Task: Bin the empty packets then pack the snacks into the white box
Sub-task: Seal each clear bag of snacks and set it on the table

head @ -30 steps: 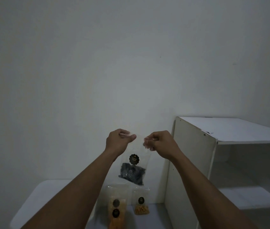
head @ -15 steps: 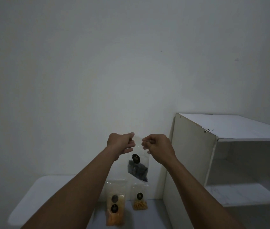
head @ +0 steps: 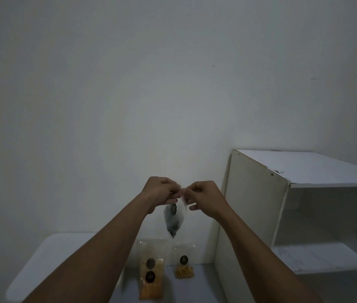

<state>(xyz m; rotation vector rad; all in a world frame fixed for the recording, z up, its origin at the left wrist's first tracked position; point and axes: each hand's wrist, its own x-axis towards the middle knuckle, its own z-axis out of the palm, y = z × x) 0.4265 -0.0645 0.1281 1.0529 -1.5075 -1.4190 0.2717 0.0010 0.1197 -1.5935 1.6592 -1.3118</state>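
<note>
- At mid-frame in the head view, the left hand (head: 160, 191) and the right hand (head: 203, 196) are raised close together in front of a plain grey-white wall (head: 129, 95).
- Both hands have their fingers curled and pinch the top edge of a small clear plastic packet with dark contents and a round black label (head: 173, 221).
- This packet hangs down from the pinch, motion-blurred, with its contents gathered toward the lower tip.
- Whether the two hands touch each other cannot be told; they meet at the packet's top.
- Below the hanging packet, a tall clear packet of orange snacks with two round dark labels (head: 151, 274) stands against the wall.
- Just beside it, to its right, stands a shorter clear packet of yellow snacks with one round black label (head: 184, 267). Both rest on a grey-blue surface (head: 201, 283).
- A white flat surface with a rounded corner (head: 48, 259) lies to the left, partly covered by the left forearm.
- A white open-fronted shelf unit (head: 256, 215) stands at the right against the wall, near the yellow-snack packet, with two open compartments showing.
</note>
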